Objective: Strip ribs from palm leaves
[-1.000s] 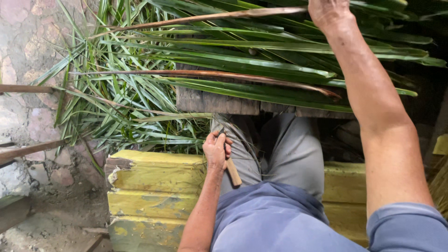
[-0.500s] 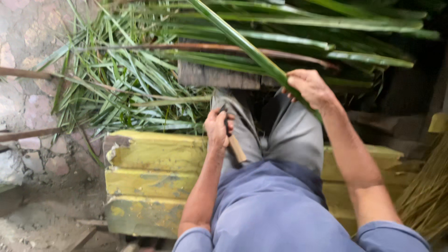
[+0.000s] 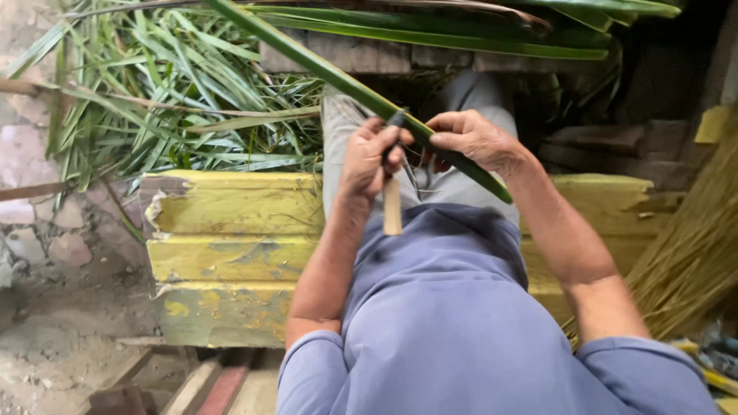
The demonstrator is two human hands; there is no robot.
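Observation:
I sit on a yellow wooden bench (image 3: 231, 230) and look down at my lap. My right hand (image 3: 473, 142) grips a long green palm leaflet (image 3: 323, 69) that runs diagonally from the upper left down past my wrist. My left hand (image 3: 370, 157) holds a small knife with a pale wooden handle (image 3: 392, 207), handle pointing down, its blade end against the leaflet just left of my right hand. Both hands are close together above my grey trousers (image 3: 342, 115).
A heap of cut green palm leaves (image 3: 169, 100) lies on the ground at left and across the top. A bundle of dry yellow leaf ribs (image 3: 692, 238) leans at right. Stone and dirt floor (image 3: 46, 253) at left; wooden planks (image 3: 207, 384) lie below.
My right hand came back from reaching into the far leaves and pulled a leaflet down to my lap. My left hand lifted the knife to meet it.

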